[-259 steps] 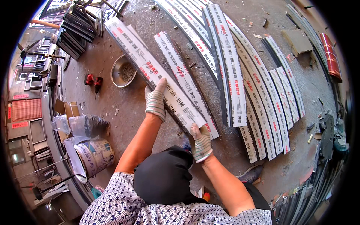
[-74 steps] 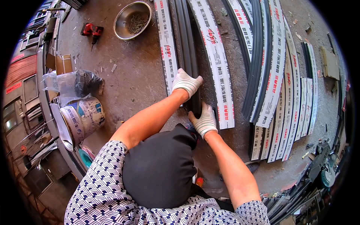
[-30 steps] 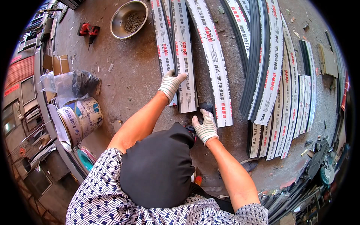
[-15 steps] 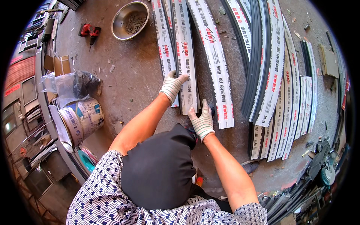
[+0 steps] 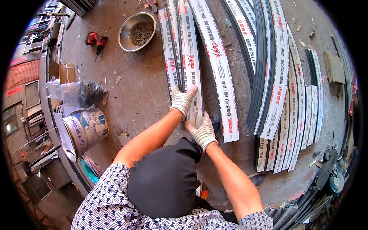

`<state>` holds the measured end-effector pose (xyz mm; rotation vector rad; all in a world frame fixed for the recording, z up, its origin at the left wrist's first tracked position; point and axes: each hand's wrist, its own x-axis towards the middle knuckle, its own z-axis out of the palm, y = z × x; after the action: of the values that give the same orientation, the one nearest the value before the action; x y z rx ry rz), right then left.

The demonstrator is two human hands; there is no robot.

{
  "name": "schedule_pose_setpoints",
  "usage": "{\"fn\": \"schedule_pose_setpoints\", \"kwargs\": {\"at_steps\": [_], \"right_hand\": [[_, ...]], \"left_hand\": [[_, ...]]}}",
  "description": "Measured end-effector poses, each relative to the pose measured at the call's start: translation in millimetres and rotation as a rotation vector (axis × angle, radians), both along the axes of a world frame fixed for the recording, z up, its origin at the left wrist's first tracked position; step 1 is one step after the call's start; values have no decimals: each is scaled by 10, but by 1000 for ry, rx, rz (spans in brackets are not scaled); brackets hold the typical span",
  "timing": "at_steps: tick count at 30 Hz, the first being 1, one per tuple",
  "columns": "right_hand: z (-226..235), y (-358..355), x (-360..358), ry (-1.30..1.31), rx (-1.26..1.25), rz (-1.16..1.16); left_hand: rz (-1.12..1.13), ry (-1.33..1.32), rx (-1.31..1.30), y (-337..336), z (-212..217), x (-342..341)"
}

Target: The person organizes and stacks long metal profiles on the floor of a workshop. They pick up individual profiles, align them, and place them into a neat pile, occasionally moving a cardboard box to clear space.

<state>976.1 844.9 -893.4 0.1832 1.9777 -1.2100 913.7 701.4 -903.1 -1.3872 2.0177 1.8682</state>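
Observation:
Long metal profile strips in white printed wrap lie side by side on the concrete floor. Both my hands wear white knit gloves. My left hand [image 5: 182, 99] lies on the near part of one strip [image 5: 190, 57], fingers curled over its left edge. My right hand [image 5: 202, 132] presses against the near end of the same strip, fingers spread. A second wrapped strip [image 5: 167, 53] lies against its left side, a third [image 5: 217, 65] just to the right.
A metal bowl of screws [image 5: 137, 26] and a red cordless drill [image 5: 96, 40] lie at the far left. A paint bucket [image 5: 83, 127], plastic bags [image 5: 78, 92] and a cardboard box [image 5: 63, 71] stand at my left. More dark and wrapped strips [image 5: 281, 88] fill the right.
The strip under my hands has been shifted left, up against the neighbouring strip. My left hand slid to its left edge and my right hand moved onto its near end.

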Motion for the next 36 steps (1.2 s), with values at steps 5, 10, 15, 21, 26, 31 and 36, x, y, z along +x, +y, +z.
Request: {"fn": "schedule_pose_setpoints", "kwargs": {"at_steps": [5,10,15,21,26,31,36], "right_hand": [[153,-25,-82,3,70,60],[235,-72,-87,64,93,139],[273,-198,39,279,184,157],[268,-204,-16,305,128,223],[342,-272,-92,81,50,253],[232,-279,-81,56,61,262],[198,-326,-39,70,62,284]], "left_hand": [[-15,66,-60,32,3,26],[-14,120,-59,-40,33,176],[-8,138,24,-154,98,215],[104,198,386,-378,-79,329],[126,159,497,-580,-146,414],[25,4,-6,-532,-34,255],[-72,33,-172,-411,150,148]]}}
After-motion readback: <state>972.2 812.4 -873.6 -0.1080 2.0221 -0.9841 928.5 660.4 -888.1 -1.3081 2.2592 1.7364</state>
